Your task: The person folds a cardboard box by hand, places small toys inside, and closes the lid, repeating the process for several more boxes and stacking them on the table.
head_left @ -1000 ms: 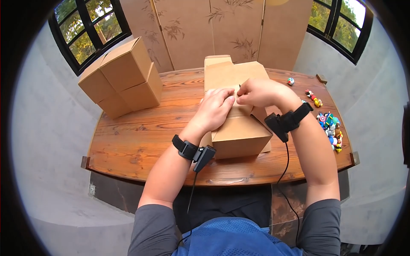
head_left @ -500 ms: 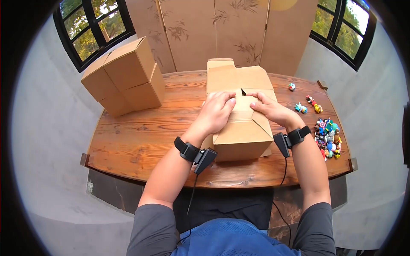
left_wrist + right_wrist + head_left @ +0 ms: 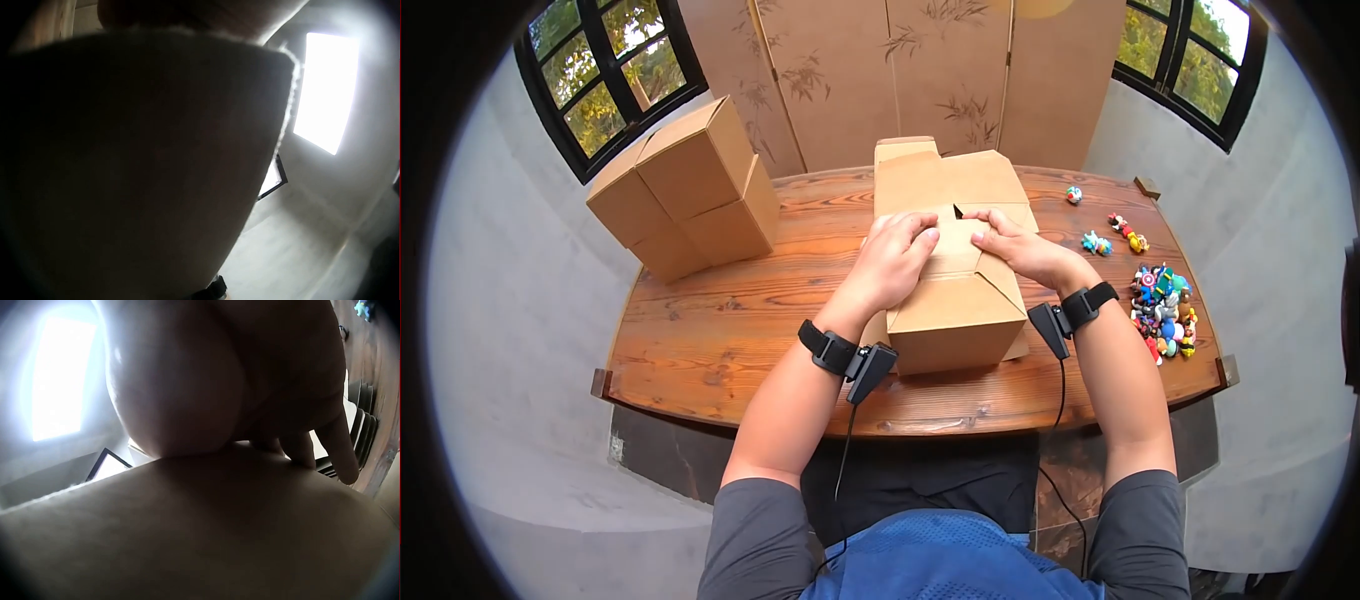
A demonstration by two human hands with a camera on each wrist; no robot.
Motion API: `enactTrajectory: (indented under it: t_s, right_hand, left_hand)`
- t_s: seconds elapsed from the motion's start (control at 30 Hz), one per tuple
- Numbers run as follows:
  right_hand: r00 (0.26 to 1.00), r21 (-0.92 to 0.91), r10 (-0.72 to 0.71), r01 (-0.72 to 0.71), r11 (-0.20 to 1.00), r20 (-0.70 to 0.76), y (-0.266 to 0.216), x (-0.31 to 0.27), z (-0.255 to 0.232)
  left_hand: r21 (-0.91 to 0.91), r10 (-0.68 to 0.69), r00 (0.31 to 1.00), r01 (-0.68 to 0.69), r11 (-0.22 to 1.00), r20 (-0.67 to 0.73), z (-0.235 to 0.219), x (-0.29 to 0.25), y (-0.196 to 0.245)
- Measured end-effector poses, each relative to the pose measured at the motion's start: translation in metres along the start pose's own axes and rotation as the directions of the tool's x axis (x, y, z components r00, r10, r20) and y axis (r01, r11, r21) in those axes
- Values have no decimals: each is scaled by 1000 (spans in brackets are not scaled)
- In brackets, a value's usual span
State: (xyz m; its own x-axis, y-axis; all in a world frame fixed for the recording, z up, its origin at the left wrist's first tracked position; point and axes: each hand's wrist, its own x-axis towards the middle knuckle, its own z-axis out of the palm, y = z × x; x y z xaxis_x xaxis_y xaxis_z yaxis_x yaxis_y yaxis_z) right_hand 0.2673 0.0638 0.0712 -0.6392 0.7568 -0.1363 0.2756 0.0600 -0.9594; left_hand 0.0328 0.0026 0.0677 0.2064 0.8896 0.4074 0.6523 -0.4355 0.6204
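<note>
A cardboard box (image 3: 960, 345) stands in front of me on the table, its top flaps folded inward and one tall flap (image 3: 985, 180) standing up at its far end. My left hand (image 3: 895, 258) rests on the left part of the top, fingers reaching forward. Across from it my right hand (image 3: 1032, 252) lies on the right part, thumb and forefinger extended over the flap. A small dark gap shows between the fingertips of both hands. Cardboard fills most of the left wrist view. In the right wrist view the fingers (image 3: 340, 447) extend past a cardboard edge.
Stacked cardboard boxes (image 3: 690, 190) stand at the left of the wooden table (image 3: 700, 335). A pile of small toy figures (image 3: 1165, 310) lies at the right, with a blue figure (image 3: 1097, 243), a red and yellow one (image 3: 1130, 233) and a small ball-like toy (image 3: 1074, 195) beyond.
My right hand, bent and raised over the flaps before, has come down to the right and lies flatter on the box top. The left hand has stayed on its side.
</note>
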Motion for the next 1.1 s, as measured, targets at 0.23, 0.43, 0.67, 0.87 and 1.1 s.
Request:
enactTrajectory:
  t_s: [0.23, 0.43, 0.67, 0.87, 1.1]
  right_hand:
    - [998, -117, -48, 43, 992, -44, -4, -1, 2]
    - [966, 25, -164, 173, 985, -198, 32, -4, 12]
    - [982, 278, 163, -130, 952, -98, 67, -46, 34]
    - [984, 364, 18, 48, 930, -176, 47, -73, 39]
    - [931, 494, -116, 285, 821, -345, -25, -102, 37]
  left_hand:
    - [-27, -3, 1000, 3, 1000, 10, -3, -2, 1]
    - [-265, -101, 957, 25, 964, -274, 12, -11, -29]
    - [-716, -414, 740, 652, 251, 530, -12, -76, -15]
    - [-827, -322, 869, 470, 308, 375, -25, -93, 12]
    - [-947, -161, 986, 95, 306, 47, -70, -88, 60]
